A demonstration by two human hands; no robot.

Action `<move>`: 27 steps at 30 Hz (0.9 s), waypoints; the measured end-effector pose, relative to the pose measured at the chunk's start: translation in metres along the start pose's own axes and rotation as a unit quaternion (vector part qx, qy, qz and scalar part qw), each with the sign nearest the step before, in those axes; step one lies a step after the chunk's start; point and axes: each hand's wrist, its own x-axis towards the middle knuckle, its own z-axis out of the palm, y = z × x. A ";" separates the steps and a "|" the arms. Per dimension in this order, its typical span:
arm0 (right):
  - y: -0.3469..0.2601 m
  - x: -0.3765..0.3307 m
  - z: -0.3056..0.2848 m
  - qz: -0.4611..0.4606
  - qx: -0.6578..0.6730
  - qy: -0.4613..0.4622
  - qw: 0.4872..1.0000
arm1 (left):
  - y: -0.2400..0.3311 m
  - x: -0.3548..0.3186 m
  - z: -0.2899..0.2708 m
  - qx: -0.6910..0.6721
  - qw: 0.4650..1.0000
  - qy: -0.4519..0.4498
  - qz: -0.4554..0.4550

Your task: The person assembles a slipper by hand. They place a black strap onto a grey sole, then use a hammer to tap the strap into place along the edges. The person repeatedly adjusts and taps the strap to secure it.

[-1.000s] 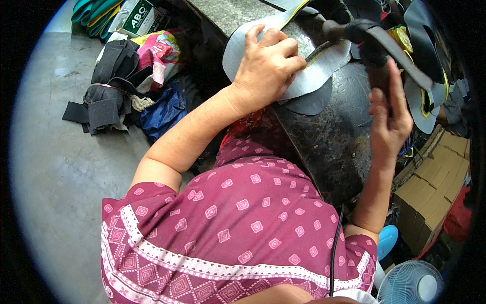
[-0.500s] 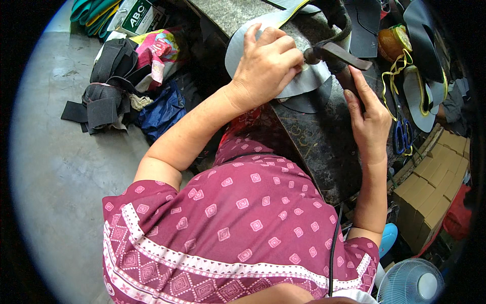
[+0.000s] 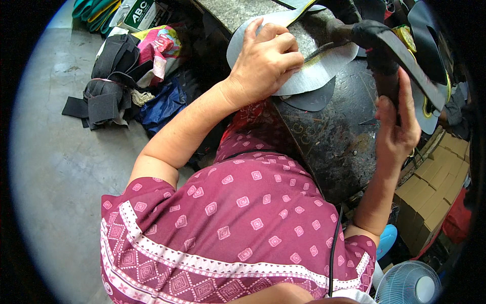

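A hammer (image 3: 375, 34) is raised above the right side of the bench, its dark head large in view. My right hand (image 3: 397, 119) is closed around its handle. On the bench corner lies a curved, pale grey flat piece (image 3: 324, 71) with a yellowish strip along part of its edge. My left hand (image 3: 268, 61) rests on this piece, its thumb and fingers bent in at the inner edge; the fingertips are partly hidden. A darker grey rounded piece (image 3: 316, 99) pokes out from under it.
The dark, scuffed bench (image 3: 334, 147) has a stone-like slab (image 3: 238, 12) on it. Cardboard boxes (image 3: 430, 187) and a fan (image 3: 410, 283) are at the right. Bundled black strips (image 3: 109, 99) and a blue bag (image 3: 164, 109) lie on the floor at left.
My right hand has lifted the hammer off the grey piece, up and to the right. My left hand stays nearly where it was on the piece.
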 end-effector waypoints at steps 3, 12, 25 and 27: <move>0.000 -0.005 0.009 0.057 -0.126 -0.150 0.979 | 0.001 0.000 0.000 0.003 1.000 0.001 0.006; 0.002 -0.011 -0.001 0.028 0.024 0.001 0.999 | 0.000 -0.004 0.003 0.020 1.000 0.011 0.007; 0.010 -0.022 0.011 -0.007 -0.097 -0.092 0.991 | -0.008 0.001 -0.019 0.021 0.998 -0.049 0.028; 0.007 -0.017 0.008 0.014 -0.092 -0.110 0.990 | -0.011 0.001 -0.018 0.001 0.998 -0.048 0.043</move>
